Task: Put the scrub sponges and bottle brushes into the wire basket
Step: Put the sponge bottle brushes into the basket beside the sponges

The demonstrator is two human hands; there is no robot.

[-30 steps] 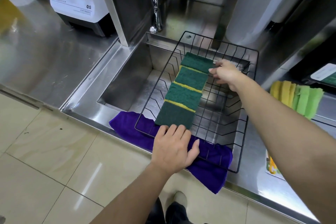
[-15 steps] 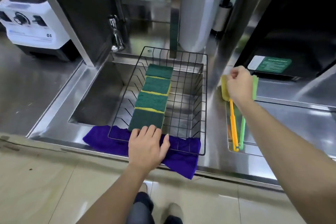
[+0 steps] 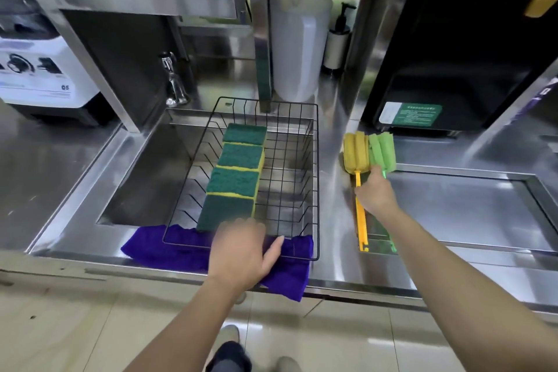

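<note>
Steadying the basket (image 3: 315, 178) at its near rim with my flat, open left hand (image 3: 241, 253), four sponges (image 3: 237, 178) already inside, I close my right hand (image 3: 376, 193) around both brushes' (image 3: 370, 151) handles on the counter right of it.

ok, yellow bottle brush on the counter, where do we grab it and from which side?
Probably the thin handle just below the foam head, from above. The yellow bottle brush lies flat with its handle toward the counter's front edge, beside the green bottle brush. The right hand already rests over both handles there.
</note>
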